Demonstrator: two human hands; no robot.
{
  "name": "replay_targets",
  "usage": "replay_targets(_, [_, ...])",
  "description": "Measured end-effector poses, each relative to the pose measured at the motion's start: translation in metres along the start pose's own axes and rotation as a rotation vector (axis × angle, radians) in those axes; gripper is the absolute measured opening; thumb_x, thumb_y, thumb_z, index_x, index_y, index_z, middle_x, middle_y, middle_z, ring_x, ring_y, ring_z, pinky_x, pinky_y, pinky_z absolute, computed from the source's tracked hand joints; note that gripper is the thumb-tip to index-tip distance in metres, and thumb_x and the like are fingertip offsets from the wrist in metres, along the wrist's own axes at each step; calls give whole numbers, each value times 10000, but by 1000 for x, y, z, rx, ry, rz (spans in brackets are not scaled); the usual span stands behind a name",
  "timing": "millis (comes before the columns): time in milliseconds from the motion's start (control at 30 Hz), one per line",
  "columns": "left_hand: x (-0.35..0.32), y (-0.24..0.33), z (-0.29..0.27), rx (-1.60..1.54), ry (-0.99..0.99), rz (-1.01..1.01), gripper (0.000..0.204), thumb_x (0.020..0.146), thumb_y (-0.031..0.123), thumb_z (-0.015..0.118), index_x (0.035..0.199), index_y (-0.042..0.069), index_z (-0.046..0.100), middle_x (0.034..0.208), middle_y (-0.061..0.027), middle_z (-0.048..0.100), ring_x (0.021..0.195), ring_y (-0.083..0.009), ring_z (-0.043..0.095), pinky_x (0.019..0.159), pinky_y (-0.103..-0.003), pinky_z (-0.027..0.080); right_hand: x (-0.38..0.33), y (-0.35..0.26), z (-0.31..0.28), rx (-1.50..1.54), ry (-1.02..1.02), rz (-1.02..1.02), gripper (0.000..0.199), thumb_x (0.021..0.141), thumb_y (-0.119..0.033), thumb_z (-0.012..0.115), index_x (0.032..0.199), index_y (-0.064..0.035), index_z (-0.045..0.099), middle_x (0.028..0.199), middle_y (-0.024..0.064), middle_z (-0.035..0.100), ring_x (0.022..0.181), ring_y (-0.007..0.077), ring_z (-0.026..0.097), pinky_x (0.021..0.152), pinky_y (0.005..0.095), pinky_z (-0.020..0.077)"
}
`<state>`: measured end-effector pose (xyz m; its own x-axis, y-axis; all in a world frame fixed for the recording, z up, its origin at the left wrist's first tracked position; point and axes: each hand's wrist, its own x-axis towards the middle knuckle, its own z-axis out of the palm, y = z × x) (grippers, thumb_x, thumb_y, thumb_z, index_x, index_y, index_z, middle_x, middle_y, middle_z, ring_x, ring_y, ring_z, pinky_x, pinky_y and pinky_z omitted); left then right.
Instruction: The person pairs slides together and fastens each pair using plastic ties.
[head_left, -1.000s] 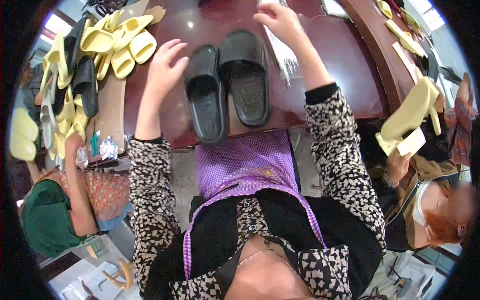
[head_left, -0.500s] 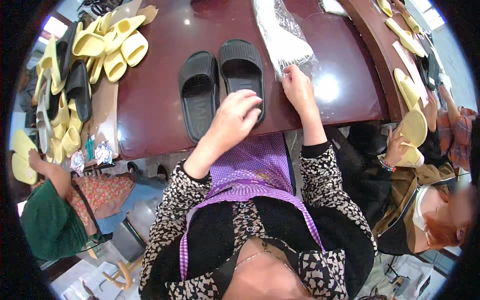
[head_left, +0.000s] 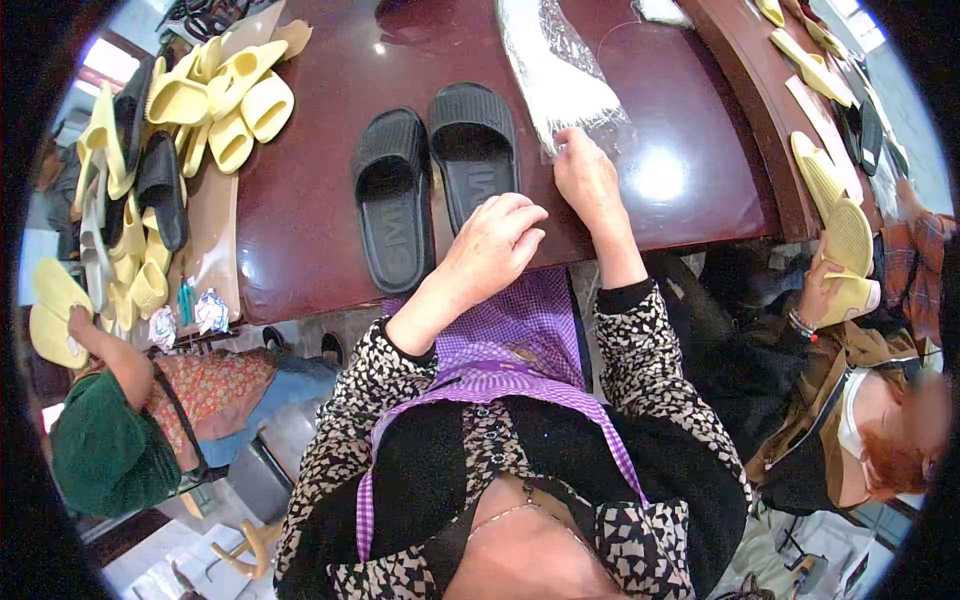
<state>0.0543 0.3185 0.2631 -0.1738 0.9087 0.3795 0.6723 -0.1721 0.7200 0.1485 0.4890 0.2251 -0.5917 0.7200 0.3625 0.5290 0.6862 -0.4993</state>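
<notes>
Well, right hand [head_left: 588, 178] pinches plastic [head_left: 568, 85] beside 2 slippers [head_left: 472, 108].

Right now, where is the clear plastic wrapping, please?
In the head view, the clear plastic wrapping lies on the dark red table, right of the black slippers, with its near end at the right hand.

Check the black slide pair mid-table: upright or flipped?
Upright: both black slides show footbeds and ribbed straps facing up; the left hand hides the right one's heel end.
</notes>
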Motion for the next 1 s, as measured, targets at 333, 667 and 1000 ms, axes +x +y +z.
replay_targets(333, [9, -15, 8, 25, 30, -10, 184, 788, 75, 618, 964, 19, 619, 950, -125, 588, 936, -312, 563, 845, -390, 457, -14, 15, -22, 144, -77, 83, 208, 814, -42, 569, 1020, -10, 577, 814, 186, 649, 785, 321, 646, 714, 378, 500])
replay_targets(667, [47, -37, 36, 171, 109, 99, 165, 784, 72, 628, 944, 31, 623, 931, -115, 594, 909, -302, 576, 809, -380, 471, -37, 5, -47, 501, -314, 119, 158, 810, 23, 559, 965, 1, 542, 765, 63, 592, 695, 138, 578, 626, 263, 461])
replay_targets(1000, [36, -37, 27, 2, 170, 156, 116, 746, -12, 650, 860, 14, 644, 898, -118, 624, 860, -272, 616, 756, -332, 502, -43, -15, -90, 980, -530, 188, 121, 841, 32, 549, 955, -8, 539, 767, 13, 532, 681, 52, 492, 595, 187, 407])
